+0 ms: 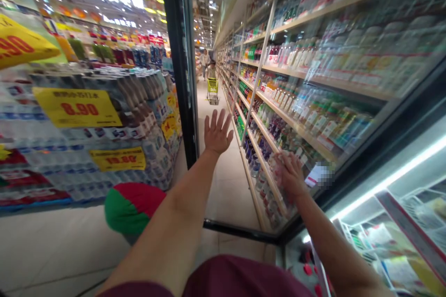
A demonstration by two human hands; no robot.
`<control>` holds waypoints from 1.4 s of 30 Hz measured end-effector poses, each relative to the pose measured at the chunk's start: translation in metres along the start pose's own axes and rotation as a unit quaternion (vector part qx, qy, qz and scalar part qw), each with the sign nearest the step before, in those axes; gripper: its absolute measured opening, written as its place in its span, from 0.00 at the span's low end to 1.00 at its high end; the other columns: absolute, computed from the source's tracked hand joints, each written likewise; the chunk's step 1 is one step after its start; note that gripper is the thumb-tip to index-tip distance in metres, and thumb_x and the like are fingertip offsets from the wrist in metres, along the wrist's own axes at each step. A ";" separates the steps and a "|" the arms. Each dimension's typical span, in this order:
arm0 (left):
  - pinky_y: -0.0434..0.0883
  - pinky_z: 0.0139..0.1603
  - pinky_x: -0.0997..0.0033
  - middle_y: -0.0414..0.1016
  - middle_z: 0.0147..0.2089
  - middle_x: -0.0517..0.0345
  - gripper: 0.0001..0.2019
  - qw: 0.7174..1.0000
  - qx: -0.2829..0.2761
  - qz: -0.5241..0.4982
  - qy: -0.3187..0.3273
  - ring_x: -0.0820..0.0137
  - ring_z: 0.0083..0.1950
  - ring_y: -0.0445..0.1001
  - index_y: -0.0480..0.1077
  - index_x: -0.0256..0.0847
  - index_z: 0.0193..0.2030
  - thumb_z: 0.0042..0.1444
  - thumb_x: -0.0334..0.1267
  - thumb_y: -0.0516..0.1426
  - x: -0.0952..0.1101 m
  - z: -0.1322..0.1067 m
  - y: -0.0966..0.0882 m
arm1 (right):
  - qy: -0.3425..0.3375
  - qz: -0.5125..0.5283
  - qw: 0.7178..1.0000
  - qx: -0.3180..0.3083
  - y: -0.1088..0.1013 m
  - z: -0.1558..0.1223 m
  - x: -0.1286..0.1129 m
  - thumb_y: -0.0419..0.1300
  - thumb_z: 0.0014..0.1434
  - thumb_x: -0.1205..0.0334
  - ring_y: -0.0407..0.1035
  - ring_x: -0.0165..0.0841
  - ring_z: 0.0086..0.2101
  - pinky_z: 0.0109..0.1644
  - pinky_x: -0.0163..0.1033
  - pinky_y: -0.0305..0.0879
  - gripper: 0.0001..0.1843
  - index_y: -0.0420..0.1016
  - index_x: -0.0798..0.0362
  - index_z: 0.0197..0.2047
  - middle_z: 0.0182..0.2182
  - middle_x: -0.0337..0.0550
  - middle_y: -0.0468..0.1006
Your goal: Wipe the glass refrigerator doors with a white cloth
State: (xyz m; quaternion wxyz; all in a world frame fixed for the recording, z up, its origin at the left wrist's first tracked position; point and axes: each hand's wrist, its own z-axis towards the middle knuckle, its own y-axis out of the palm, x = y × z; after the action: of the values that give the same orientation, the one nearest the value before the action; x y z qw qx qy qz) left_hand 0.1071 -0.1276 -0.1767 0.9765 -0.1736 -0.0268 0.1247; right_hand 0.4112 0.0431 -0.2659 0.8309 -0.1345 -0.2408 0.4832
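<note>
On the far left, a tall stack of plastic-wrapped drink bottles (139,102) carries yellow paper price signs (80,107) with red figures. Lower down, beside the left forearm, is a rounded red-and-green fabric thing (135,204), perhaps a cap; what it belongs to is hidden.

Next comes the black-framed clear glass door (240,185), the thing being worked on, standing open in front of the person. The left hand (218,137) is raised at its pane, palm flat, fingers spread, grasping nothing; it seems to rest on the glass. Beyond, a lime-green shopping cart (212,87) stands in the aisle with a person behind it.

Pale wooden shelves (296,125) of coloured bottles fill the pane's right part, seen through it or mirrored. The right hand (292,176) is at the glass there, over a pale blurred patch; whether it presses a cloth or meets its own reflection, I cannot tell. A white rectangular label (315,174) is just beside it. At far right is the brightly lit cooler (390,178), with packaged goods on racks.

As for progress, the door is open and not yet shut; how much of the work at the pane is done cannot be judged.
</note>
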 end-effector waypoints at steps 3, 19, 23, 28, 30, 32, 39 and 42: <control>0.33 0.79 0.45 0.58 0.75 0.47 0.27 1.000 0.006 -0.002 0.002 0.57 0.80 0.36 0.65 0.39 0.71 0.71 0.48 0.47 -0.002 0.001 0.003 | 0.091 -0.025 0.989 0.113 -0.007 0.044 0.014 0.51 0.65 0.73 0.48 0.52 0.72 0.71 0.63 0.55 0.31 0.68 0.48 0.70 0.72 0.52 0.59; 0.34 0.79 0.44 0.57 0.75 0.46 0.27 0.999 -0.021 -0.033 0.016 0.55 0.80 0.38 0.63 0.39 0.72 0.72 0.49 0.48 -0.017 0.007 0.023 | -0.030 -0.019 0.998 0.049 0.006 0.085 -0.007 0.50 0.66 0.74 0.48 0.43 0.72 0.72 0.54 0.52 0.29 0.71 0.48 0.67 0.67 0.47 0.69; 0.35 0.78 0.43 0.58 0.75 0.45 0.27 0.999 -0.017 -0.044 0.017 0.55 0.79 0.40 0.64 0.40 0.72 0.72 0.49 0.48 -0.021 0.006 0.027 | 0.119 -0.057 0.978 0.159 -0.002 0.126 0.009 0.46 0.69 0.71 0.45 0.49 0.73 0.71 0.60 0.54 0.30 0.66 0.51 0.71 0.71 0.54 0.59; 0.35 0.79 0.44 0.58 0.75 0.46 0.27 0.999 -0.020 -0.047 0.019 0.56 0.79 0.42 0.63 0.42 0.72 0.72 0.49 0.48 -0.022 0.006 0.029 | 0.047 -0.057 0.992 0.102 0.031 0.102 -0.042 0.49 0.68 0.71 0.44 0.48 0.73 0.72 0.58 0.52 0.30 0.65 0.49 0.71 0.68 0.53 0.66; 0.35 0.79 0.44 0.58 0.75 0.46 0.26 0.998 -0.022 -0.046 0.023 0.56 0.79 0.41 0.64 0.42 0.72 0.72 0.49 0.48 -0.022 0.006 0.029 | 0.002 -0.048 0.997 0.062 0.043 0.085 -0.066 0.50 0.68 0.71 0.49 0.45 0.72 0.73 0.55 0.52 0.29 0.70 0.46 0.68 0.65 0.48 0.71; 0.35 0.79 0.44 0.58 0.75 0.47 0.26 0.998 -0.025 -0.043 0.023 0.57 0.79 0.41 0.64 0.42 0.72 0.72 0.48 0.48 -0.023 0.007 0.030 | -0.030 -0.039 0.998 0.031 0.046 0.078 -0.077 0.51 0.68 0.71 0.54 0.41 0.70 0.73 0.51 0.52 0.27 0.74 0.43 0.64 0.62 0.43 0.75; 0.34 0.79 0.43 0.58 0.75 0.47 0.25 0.998 0.015 -0.036 0.043 0.57 0.79 0.39 0.63 0.42 0.72 0.72 0.46 0.49 -0.025 0.006 0.037 | 0.052 -0.059 0.992 0.097 0.020 0.126 -0.034 0.50 0.67 0.72 0.49 0.47 0.72 0.72 0.56 0.55 0.29 0.70 0.48 0.68 0.68 0.50 0.66; 0.35 0.79 0.44 0.58 0.75 0.47 0.25 0.998 0.017 -0.028 0.045 0.57 0.79 0.39 0.64 0.41 0.72 0.72 0.46 0.49 -0.026 0.005 0.038 | 0.086 -0.068 0.987 0.117 0.024 0.130 -0.035 0.49 0.67 0.70 0.46 0.50 0.73 0.72 0.59 0.54 0.30 0.67 0.50 0.70 0.70 0.53 0.63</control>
State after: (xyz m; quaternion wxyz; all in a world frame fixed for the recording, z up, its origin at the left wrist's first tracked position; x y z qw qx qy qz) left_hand 0.0728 -0.0976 -0.1850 0.9827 -0.1615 0.0143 0.0896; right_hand 0.3101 0.0230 -0.1760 0.8896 -0.0614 -0.1187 0.4367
